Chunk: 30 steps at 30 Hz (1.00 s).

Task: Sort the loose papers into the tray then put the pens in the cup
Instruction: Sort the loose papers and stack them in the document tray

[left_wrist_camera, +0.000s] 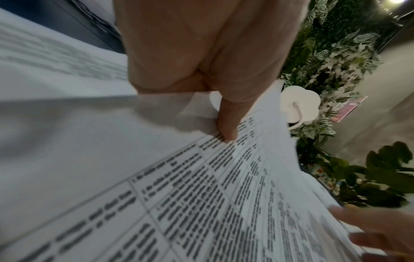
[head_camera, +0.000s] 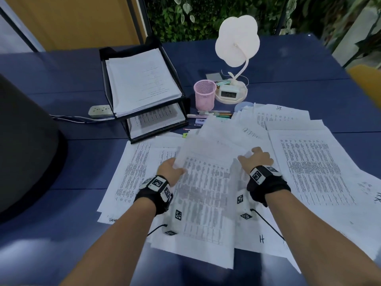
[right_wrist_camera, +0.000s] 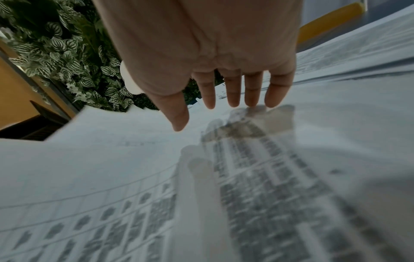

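Some sheets already fill the tray [head_camera: 144, 129] at upper left, but the left hand [head_camera: 171, 169] pinches a sheet [head_camera: 206, 182], the right hand [head_camera: 256, 161] hovers spread above the many papers [head_camera: 315, 162] across the frame's middle, and the pens [head_camera: 214, 114] lie outside the cup [head_camera: 204, 93].

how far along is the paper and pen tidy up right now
Done: both tiers of the black tray already hold papers. In hand: the left hand pinches the edge of a printed sheet, while the right hand reaches with straight fingers over it. Left: many loose papers cover the table, and the pens lie beside the pink cup.
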Available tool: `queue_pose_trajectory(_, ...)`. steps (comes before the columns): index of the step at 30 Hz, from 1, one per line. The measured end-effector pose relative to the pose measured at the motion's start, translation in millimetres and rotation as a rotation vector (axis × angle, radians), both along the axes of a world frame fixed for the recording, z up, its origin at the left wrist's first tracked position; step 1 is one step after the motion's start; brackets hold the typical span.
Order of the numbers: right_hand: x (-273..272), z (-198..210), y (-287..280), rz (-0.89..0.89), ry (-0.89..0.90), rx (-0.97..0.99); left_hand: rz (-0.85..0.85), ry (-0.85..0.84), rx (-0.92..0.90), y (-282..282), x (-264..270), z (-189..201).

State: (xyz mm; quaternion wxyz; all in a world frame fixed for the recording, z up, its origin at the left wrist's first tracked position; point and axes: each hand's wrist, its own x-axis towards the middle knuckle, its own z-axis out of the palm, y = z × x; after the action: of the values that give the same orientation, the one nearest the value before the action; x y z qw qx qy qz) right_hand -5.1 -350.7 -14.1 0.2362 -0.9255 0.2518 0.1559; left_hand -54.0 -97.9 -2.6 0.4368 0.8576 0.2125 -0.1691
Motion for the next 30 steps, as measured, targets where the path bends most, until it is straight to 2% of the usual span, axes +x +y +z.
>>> queue_pose_trajectory(7,-7,-3,4,0.002,0.032,0.126,0.034,0.039,0.098,52,-8,2)
queue_pose_trajectory(11,-13,-5,9,0.171,0.084,-0.042,-0.087,0.033,0.004,42,-11,7)
queue_pose_trajectory(14,-13,-6,13,0.196,0.097,-0.083,-0.241,0.018,0.025,29,-5,7)
queue_pose_trajectory(16,-12,-2,13,0.175,0.101,-0.073,-0.256,-0.006,0.045,24,1,6)
queue_pose_trajectory(18,-9,-1,11,0.133,0.098,-0.072,-0.159,-0.038,0.01,24,6,4)
queue_pose_trajectory(20,-8,2,7,-0.02,0.057,-0.039,-0.09,-0.052,-0.038,28,12,3)
queue_pose_trajectory(23,-12,2,0,-0.22,-0.003,-0.014,-0.081,-0.033,-0.134,40,19,2)
queue_pose_trajectory(25,-15,2,-2,-0.315,-0.132,0.113,-0.034,-0.052,-0.213,52,22,1)
queue_pose_trajectory(27,-15,2,-1,-0.36,-0.288,0.374,0.009,-0.09,-0.323,64,26,-3)
queue_pose_trajectory(30,-14,6,16,-0.29,-0.278,0.612,0.052,-0.094,-0.454,72,31,-9)
